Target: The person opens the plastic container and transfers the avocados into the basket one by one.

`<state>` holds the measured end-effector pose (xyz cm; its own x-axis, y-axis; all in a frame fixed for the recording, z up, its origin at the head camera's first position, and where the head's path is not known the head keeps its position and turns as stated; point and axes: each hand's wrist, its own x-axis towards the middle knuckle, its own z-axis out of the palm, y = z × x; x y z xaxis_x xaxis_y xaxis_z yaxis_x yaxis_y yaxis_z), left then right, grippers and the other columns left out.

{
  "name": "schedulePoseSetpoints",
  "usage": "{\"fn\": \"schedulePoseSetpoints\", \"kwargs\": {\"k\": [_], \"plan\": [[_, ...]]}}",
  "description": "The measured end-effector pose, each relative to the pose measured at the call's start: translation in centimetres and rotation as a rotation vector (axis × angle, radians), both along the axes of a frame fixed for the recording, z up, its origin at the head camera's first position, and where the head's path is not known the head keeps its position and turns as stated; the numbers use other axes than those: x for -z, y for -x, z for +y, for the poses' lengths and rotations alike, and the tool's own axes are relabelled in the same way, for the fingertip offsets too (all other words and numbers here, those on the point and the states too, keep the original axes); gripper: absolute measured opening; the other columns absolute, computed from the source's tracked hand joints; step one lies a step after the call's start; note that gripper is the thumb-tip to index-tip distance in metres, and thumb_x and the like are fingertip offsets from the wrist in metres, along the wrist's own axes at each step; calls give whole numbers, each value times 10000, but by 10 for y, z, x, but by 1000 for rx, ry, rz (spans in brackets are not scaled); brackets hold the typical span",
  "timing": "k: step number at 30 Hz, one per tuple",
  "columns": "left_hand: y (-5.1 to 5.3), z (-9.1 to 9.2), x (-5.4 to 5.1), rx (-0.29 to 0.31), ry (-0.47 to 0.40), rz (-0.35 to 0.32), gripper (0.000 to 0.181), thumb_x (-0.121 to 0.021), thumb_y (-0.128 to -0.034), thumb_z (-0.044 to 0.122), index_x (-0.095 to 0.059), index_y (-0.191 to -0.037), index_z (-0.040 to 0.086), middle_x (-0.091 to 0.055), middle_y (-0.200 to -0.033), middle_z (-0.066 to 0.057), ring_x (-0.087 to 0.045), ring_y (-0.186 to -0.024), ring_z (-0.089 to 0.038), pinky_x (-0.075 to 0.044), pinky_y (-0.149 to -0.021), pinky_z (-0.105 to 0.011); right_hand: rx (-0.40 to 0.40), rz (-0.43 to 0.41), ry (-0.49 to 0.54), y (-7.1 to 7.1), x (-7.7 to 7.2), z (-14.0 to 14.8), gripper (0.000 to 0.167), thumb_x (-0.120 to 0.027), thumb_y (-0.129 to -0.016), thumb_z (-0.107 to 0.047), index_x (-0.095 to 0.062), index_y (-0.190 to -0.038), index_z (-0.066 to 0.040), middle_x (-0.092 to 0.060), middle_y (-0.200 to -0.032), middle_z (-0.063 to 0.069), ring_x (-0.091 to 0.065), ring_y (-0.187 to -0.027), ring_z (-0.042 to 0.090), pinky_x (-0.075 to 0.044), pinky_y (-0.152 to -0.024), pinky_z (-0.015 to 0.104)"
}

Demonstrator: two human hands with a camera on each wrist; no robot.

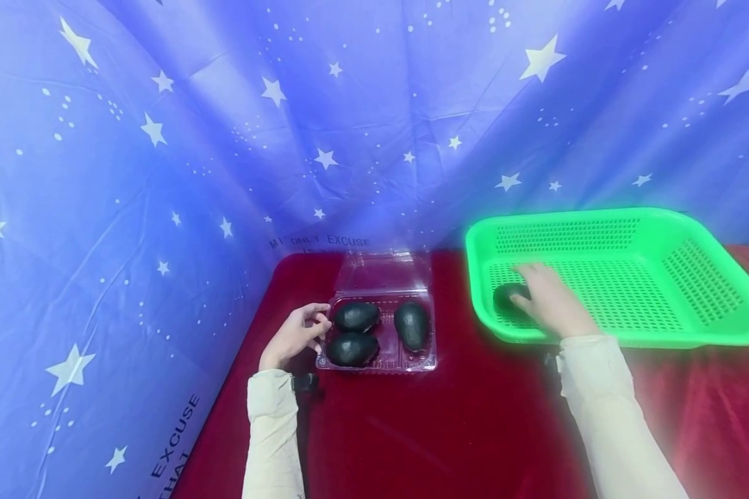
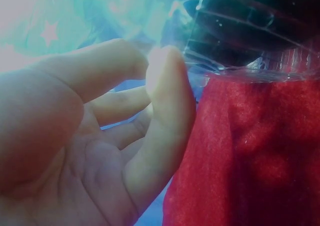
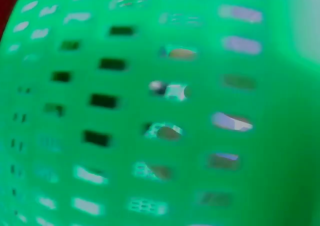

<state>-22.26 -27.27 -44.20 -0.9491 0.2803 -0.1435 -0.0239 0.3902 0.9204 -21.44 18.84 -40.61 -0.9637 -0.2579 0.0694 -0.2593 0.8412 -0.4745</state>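
In the head view a clear plastic container holds two dark oval fruits at its left, the rear one and the front one, and another at its right. My left hand pinches the container's left edge; the left wrist view shows this hand with bent fingers beside the clear plastic. Inside the green basket, my right hand holds a dark oval fruit, thumb in front and fingers behind. Only the perforated basket wall fills the right wrist view, hiding that hand.
The container's transparent lid stands raised at its back. Red cloth covers the table under both containers. Blue curtains with white stars rise behind and at the left.
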Motion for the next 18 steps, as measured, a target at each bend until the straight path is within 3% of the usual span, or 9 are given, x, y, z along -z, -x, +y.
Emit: {"fn": "schedulePoseSetpoints", "kwargs": {"k": [9,18], "plan": [[-1,2,-1,3,7,6,474,-636,-938,2,-476,-1374,-91,-577,-982,-196,-573,-681,-176,-569,-520,-265,-36,136,30,-4,-18,-22,553,-645,-918,-92,-446,-1408,73,-467,-1399,316,-394,-1321,487,-309,-1108,649],[-3,2,0,-1,15,10,474,-633,-938,1,-477,-1376,-89,-579,-996,-211,-570,-688,-181,-570,-524,-267,-69,177,38,-10,-30,-57,501,-623,-945,-120,-477,-1385,69,-514,-1370,292,-448,-1303,458,-361,-1099,610]]}}
